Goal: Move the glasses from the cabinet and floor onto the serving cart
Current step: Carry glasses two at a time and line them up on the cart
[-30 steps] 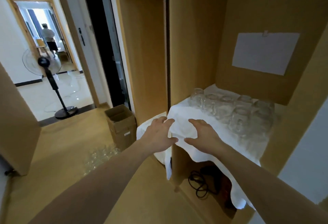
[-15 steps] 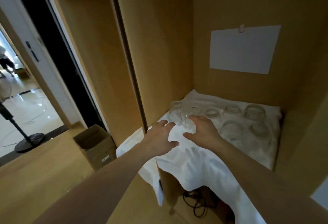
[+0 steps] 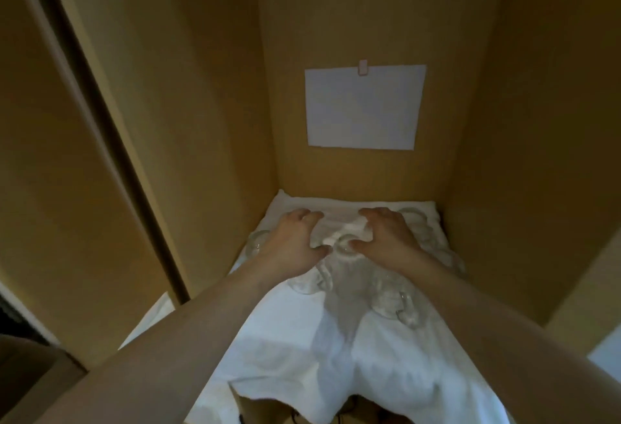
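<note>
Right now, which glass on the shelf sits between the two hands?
The glass whose round rim shows between both thumbs, on the white cloth. The left hand and right hand flank it; the other glasses lie outside or under the hands.

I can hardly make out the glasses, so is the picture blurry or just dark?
Head view: dim and soft, the clear glasses blending into the white cloth; arms cast shadows on it; both hands slightly smeared; wide-angle lens bends the cabinet walls.
</note>
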Demonstrator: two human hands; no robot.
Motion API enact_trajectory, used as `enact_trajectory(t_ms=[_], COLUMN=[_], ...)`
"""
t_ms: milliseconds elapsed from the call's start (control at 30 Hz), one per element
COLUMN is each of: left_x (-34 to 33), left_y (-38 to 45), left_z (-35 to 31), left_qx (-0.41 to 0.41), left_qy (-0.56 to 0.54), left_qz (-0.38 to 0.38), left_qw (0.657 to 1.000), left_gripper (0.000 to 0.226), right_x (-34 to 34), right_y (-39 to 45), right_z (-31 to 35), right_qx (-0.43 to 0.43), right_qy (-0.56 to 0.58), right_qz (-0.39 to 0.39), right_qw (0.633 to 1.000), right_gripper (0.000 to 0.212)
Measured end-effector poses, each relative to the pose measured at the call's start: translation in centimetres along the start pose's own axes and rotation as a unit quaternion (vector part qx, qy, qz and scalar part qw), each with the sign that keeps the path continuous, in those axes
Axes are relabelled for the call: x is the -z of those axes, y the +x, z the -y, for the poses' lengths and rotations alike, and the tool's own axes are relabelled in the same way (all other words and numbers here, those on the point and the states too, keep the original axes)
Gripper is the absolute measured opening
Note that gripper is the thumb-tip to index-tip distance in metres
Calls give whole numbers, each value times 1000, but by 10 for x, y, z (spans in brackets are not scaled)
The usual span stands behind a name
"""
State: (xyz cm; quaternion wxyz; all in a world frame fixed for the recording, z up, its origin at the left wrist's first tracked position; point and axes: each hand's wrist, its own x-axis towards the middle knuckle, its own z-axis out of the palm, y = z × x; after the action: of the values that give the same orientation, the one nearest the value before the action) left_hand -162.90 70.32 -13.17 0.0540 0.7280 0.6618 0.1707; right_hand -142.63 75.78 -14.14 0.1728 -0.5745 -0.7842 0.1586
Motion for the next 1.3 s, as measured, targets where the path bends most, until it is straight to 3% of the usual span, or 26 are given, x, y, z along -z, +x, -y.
enact_trajectory(t_ms=[367,467,633,767,933,1067,1300], left_x=[-6,-20,-39,-55,-73,-75,-65], left_y=[95,116,155,179,196,207,219], left_z=[-3,-18,-37,-50,-63,-66,-58], left_qx=[-92,-111,-139,-164,-173,-186,-181], left_qy=[-138,-150,-143,-94,-60,-58,-56], left_qz=[87,133,193,305,384,398,376], left_qw=[982,973,961,933,905,896,907], left_gripper=[74,79,90,94,93,83,71], right_x=[38,44,49,42,26,17,14], right_y=[19,35,75,102,132,149,162], right_z=[-35,-51,-65,-85,-110,-117,-109], right_qx=[-183,-197,-194,-194,-213,-212,-238], right_qy=[30,15,16,15,4,-42,-94], right_qz=[-98,-95,-97,-41,97,201,193], right_qw=[978,976,976,980,972,955,947], right_gripper=[77,85,78,80,80,83,92])
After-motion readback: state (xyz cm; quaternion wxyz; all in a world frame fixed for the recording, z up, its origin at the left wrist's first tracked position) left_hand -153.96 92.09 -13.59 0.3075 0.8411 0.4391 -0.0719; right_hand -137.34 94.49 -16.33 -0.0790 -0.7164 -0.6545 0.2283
